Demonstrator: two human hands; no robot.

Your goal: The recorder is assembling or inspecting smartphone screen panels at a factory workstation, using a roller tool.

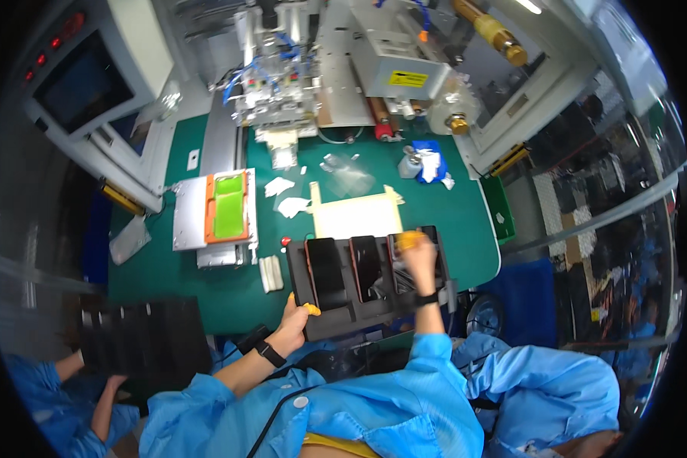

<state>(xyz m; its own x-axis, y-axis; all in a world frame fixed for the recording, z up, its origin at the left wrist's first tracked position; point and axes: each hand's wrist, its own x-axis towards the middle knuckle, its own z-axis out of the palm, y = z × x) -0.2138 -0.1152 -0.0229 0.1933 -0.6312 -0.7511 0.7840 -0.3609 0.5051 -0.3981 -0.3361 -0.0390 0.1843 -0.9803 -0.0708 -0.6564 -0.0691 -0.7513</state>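
A black tray [331, 324] with slots lies tilted in front of me at the table's near edge. In it sit several dark phone-like panels, among them a left panel [326, 273] and a middle panel [366, 267]. My left hand [288, 328], with yellow finger covers, grips the tray's near left corner, thumb on top. Over the right part of the tray is my right hand [420, 263], also with yellow finger covers at its tips. Motion blurs it, and whether its fingers hold anything cannot be made out. Its nearest item is the right panel [404, 275].
Beyond the tray lies a taped white sheet [357, 217]. A metal fixture with an orange and green insert [229, 206] stands left of it. A bottle [409, 163] and a machine [278, 91] are farther back. At left a co-worker holds another black tray [145, 336]; a blue-sleeved person [549, 382] is at right.
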